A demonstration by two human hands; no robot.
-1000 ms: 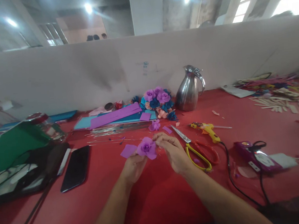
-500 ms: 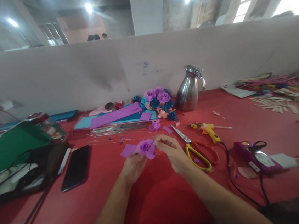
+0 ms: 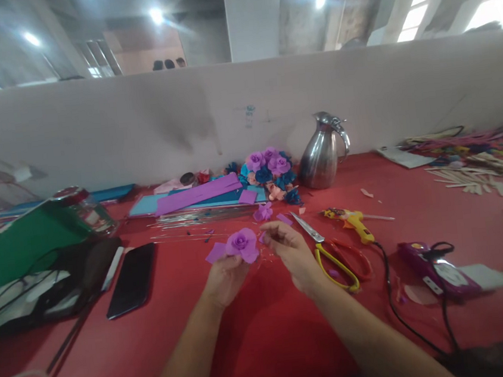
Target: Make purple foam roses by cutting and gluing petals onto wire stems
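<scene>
My left hand (image 3: pixel 227 278) is closed around the underside of a purple paper flower (image 3: pixel 242 243), whose rolled centre faces up. Left of the bloom, a flat purple paper piece (image 3: pixel 215 252) sticks out above the same hand. My right hand (image 3: pixel 290 250) is just right of the flower, a small gap from it, with thumb and fingertips pinched together. A small bit of purple shows by those fingertips, but I cannot tell whether they grip it. Beyond the hands lies a smaller purple flower (image 3: pixel 263 212) on the red table (image 3: pixel 276 342).
Scissors (image 3: pixel 325 252) and a yellow glue gun (image 3: pixel 356 225) lie to the right, near a purple corded device (image 3: pixel 440 270). A steel jug (image 3: pixel 320 154) stands behind, beside a bunch of paper flowers (image 3: pixel 272 171). Purple paper strips (image 3: pixel 198 194), wires and a phone (image 3: pixel 132 280) lie leftward.
My right fingertips have come away from the flower's right edge, leaving a gap. The flower has tilted and risen slightly in my left hand. The whole view has shifted a little.
</scene>
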